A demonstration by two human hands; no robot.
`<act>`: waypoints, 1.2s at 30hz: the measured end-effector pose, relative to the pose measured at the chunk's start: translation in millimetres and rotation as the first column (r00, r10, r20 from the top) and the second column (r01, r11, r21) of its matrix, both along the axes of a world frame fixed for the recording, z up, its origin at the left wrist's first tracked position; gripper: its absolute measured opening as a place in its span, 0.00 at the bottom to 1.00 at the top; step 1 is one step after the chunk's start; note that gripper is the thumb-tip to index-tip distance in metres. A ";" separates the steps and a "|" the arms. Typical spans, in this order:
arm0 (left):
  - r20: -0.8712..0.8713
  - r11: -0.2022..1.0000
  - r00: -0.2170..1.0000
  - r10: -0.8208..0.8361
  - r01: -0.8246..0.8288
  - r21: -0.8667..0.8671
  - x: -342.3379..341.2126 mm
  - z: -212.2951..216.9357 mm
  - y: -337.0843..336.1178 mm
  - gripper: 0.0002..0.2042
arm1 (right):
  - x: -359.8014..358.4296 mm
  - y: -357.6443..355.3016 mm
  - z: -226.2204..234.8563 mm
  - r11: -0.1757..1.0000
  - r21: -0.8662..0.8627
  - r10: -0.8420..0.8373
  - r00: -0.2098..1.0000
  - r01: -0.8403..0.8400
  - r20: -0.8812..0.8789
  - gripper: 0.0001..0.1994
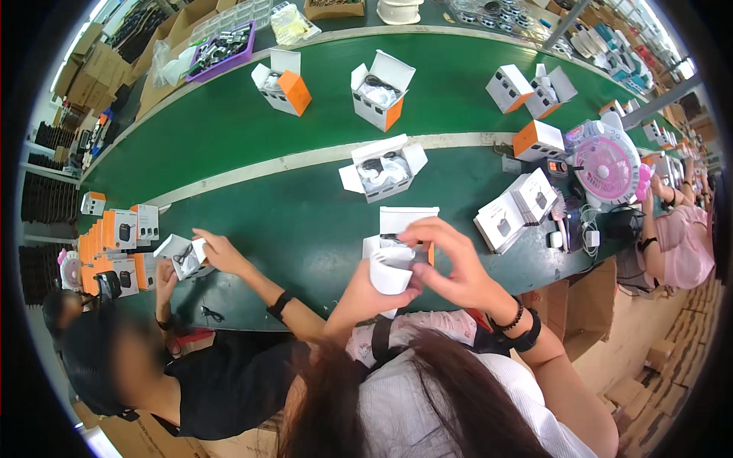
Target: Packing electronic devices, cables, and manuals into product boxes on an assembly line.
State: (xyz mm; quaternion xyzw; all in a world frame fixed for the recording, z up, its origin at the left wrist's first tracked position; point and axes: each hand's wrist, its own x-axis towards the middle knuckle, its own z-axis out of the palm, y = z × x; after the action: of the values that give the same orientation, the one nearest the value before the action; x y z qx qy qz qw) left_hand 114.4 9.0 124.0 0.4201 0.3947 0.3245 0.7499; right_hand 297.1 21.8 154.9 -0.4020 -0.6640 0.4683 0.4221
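In front of me an open white box with orange sides (408,219) stands on the green table, its lid raised at the back. My left hand (365,294) is closed round a curved white piece (390,278) at the box's near side; whether it is a loose part or a flap I cannot tell. Over the box's right side is my right hand (458,263), thumb and fingers curved and apart. Something greyish shows between them, too small to make out. Behind stands another open box (383,172) with white contents and a dark cable.
At my left a co-worker handles an open white box (183,258), near stacked orange-and-white boxes (114,237). White booklets (500,221), a pink fan (607,168) and a charger (591,238) lie to the right. More open boxes (284,90) stand on the far green strip.
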 end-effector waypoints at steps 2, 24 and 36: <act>0.022 0.997 0.998 -0.057 0.056 0.052 2.4 -7.9 9.0 0.14 | -2.4 4.7 4.6 0.999 -0.043 -0.007 0.999 0.008 0.042 0.17; -0.018 0.985 0.988 0.156 -0.154 0.080 -34.0 -24.6 -0.6 0.11 | 18.7 14.1 -9.2 0.945 0.196 0.124 0.841 -0.263 0.527 0.13; -0.309 0.813 0.852 0.423 -0.206 0.545 -3.7 -26.7 -4.1 0.11 | 11.2 8.1 -39.6 0.941 -0.338 0.092 0.962 0.001 0.259 0.11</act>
State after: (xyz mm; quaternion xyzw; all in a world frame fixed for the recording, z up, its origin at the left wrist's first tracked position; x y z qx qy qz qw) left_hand 110.8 4.9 97.3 0.5832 0.5145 0.4392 0.4496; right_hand 308.3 29.9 115.3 -0.5127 -0.6351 0.5247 0.2418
